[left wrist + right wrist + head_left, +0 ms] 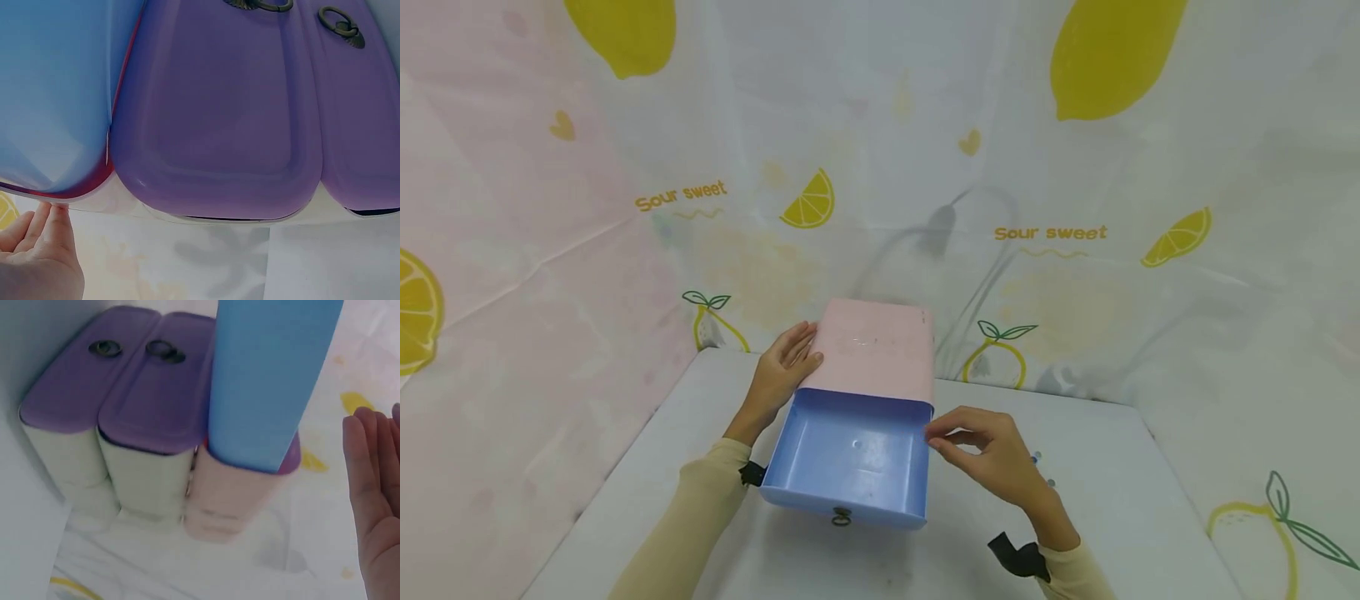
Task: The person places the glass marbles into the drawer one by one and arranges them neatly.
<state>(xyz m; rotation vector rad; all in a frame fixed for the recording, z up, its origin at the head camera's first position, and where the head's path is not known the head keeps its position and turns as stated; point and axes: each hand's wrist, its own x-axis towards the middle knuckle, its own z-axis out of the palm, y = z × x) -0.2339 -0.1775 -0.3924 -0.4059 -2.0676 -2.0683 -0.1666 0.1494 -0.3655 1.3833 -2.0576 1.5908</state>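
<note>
A small drawer cabinet with a pink top (876, 350) stands on the table. Its blue upper drawer (850, 454) is pulled well out, and its bare floor shows. A bronze ring pull (841, 517) hangs on the drawer front. Two purple drawer fronts (212, 112) below are closed and carry ring pulls too. My left hand (781, 375) rests against the cabinet's left side, thumb near the top edge. Beside the open drawer's right wall is my right hand (988, 446), its fingers (365, 469) loosely extended with nothing between them; the right wrist view shows a gap to the drawer.
Several tiny bits, including a bluish one (1036, 457), lie on the white table (1105, 500) to the right. Behind the cabinet hangs a lemon-printed cloth (880, 150). Black straps (1018, 558) are on both wrists.
</note>
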